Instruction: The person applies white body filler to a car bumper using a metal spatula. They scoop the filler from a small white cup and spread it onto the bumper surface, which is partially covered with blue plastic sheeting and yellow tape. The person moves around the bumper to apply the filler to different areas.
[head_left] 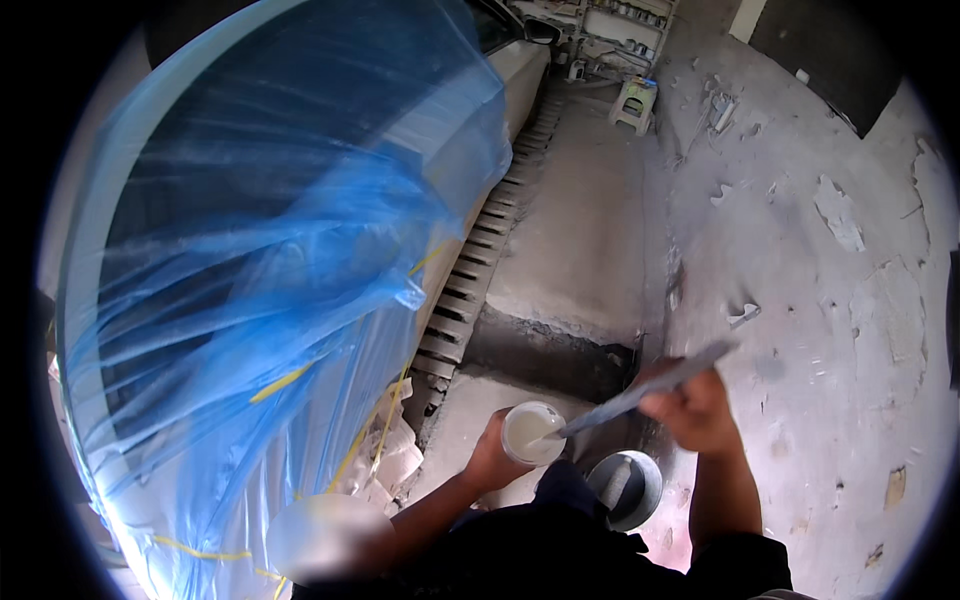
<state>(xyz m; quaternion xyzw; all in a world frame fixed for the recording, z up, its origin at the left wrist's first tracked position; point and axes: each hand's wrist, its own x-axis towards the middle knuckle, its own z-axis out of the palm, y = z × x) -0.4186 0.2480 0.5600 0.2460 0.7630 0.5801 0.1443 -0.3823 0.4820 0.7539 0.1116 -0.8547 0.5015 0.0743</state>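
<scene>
My left hand [489, 455] is wrapped round a white cup [509, 440] that has pale, creamy liquid [527, 425] in it. In my closed right hand [697, 408] is a long, flat grey stirring stick [640, 393]. It slants down to the left, and its lower tip reaches into the cup, where the end looks coated in the pale liquid. Below the stick, beside my legs, a round grey bucket [651, 497] stands on the ground with a whitish object inside that I cannot make out.
A car [530, 75] under blue plastic sheeting [300, 240], held with yellow tape, fills the left. Along it runs a slotted floor grate [487, 240]. To the right rises a peeling wall [800, 250]. Farther back are a small stool [634, 103] and a shelf rack [625, 45] with cans.
</scene>
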